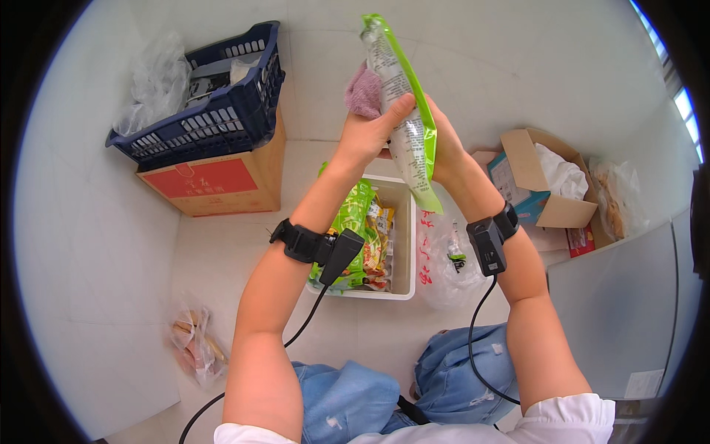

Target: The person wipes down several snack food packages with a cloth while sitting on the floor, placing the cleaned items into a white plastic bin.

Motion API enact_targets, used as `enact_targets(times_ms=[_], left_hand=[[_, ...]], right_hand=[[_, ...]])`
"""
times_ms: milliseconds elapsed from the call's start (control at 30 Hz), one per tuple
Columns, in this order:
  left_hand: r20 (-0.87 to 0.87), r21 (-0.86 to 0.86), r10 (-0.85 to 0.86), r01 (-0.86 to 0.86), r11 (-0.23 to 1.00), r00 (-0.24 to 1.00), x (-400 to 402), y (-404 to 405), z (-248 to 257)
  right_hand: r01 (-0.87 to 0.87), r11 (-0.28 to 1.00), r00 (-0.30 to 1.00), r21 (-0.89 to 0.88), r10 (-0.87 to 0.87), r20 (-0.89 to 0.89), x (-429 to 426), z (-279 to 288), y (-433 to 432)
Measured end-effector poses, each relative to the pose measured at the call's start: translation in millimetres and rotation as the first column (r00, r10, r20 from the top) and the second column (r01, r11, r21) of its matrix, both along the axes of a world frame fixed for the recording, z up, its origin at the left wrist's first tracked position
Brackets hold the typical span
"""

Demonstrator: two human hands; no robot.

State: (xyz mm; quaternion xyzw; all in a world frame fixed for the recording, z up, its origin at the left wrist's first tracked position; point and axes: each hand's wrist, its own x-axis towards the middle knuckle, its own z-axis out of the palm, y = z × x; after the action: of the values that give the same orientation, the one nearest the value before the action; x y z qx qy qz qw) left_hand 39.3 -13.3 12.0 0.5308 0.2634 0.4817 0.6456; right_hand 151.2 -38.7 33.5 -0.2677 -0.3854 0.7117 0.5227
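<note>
Both hands hold a long green-edged plastic food packet (pixel 407 127) raised in front of me, its printed silver-white back facing up. My left hand (pixel 366 133) has its thumb laid across the packet. Against the packet's left side, at the fingers of that hand, is a bunched pink cloth (pixel 364 91). My right hand (pixel 446 147) grips the right edge, its fingers mostly hidden behind the packet. Below my forearms, a white plastic bin (pixel 409 266) stands on the floor. Inside it lie a large green food packet (pixel 358 205) and several yellow and red packets (pixel 380 233).
A navy plastic crate (pixel 208 125) sits on a cardboard box (pixel 222 183) at left. Right of the bin lie a clear plastic bag (pixel 449 266) and an opened carton (pixel 527 166). Another bag (pixel 197 344) rests lower left. A grey panel (pixel 615 311) stands at right. Cables trail from both wrist devices.
</note>
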Motion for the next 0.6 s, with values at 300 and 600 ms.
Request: enact_targets(times_ms=[300, 600], left_hand=[[-0.141, 0.711, 0.803, -0.505, 0.489, 0.579, -9, 6, 13], [-0.178, 0.303, 0.371, -0.308, 0.902, 0.912, -22, 8, 12]], right_hand=[[0.264, 0.961, 0.948, -0.087, -0.275, -0.160, -5, -36, 37], [0.334, 0.861, 0.919, 0.383, -0.387, 0.069, -13, -33, 28]])
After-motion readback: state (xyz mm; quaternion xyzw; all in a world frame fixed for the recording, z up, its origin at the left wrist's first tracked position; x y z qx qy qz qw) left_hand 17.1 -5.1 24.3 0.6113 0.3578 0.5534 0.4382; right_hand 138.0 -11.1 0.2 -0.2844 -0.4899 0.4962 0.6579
